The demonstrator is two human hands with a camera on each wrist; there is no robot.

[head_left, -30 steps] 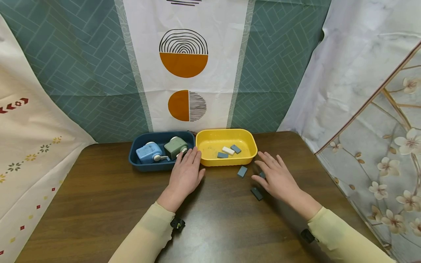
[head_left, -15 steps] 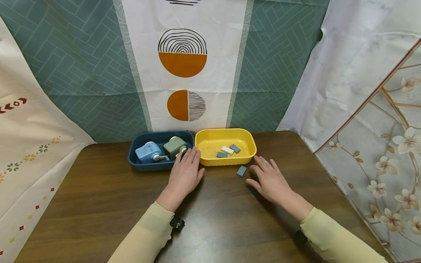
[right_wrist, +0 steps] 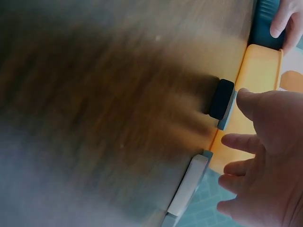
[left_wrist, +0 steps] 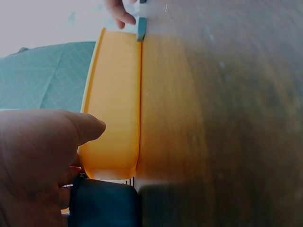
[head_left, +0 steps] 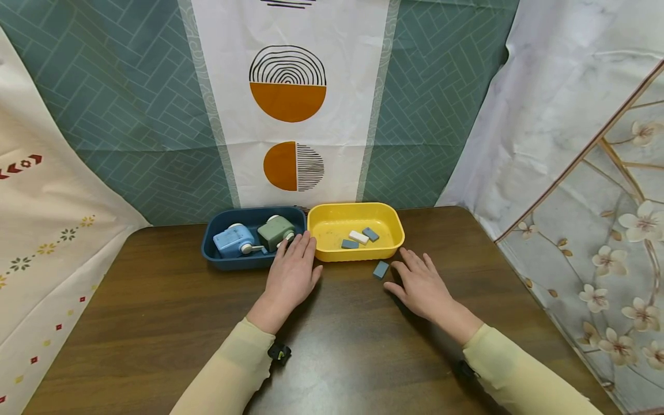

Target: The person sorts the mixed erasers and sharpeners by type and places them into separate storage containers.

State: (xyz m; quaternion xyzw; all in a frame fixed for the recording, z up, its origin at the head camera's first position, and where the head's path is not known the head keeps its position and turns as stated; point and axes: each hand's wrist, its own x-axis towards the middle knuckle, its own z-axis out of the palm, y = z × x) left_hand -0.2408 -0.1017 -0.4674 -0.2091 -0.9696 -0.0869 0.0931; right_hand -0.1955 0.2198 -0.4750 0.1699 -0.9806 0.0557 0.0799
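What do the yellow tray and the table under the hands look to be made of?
The yellow tray looks like moulded plastic: one even colour, rounded corners, a smooth rolled rim with a soft sheen. The table shows dark brown wood grain with a slight gloss; whether it is solid wood or a printed laminate cannot be told.

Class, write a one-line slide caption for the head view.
Left hand rests against blue tray; right hand lies beside a blue-grey block.

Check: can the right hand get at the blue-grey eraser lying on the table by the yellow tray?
Probably yes. The right hand lies open just beside the eraser, bare table between them, and the yellow tray sits behind it.
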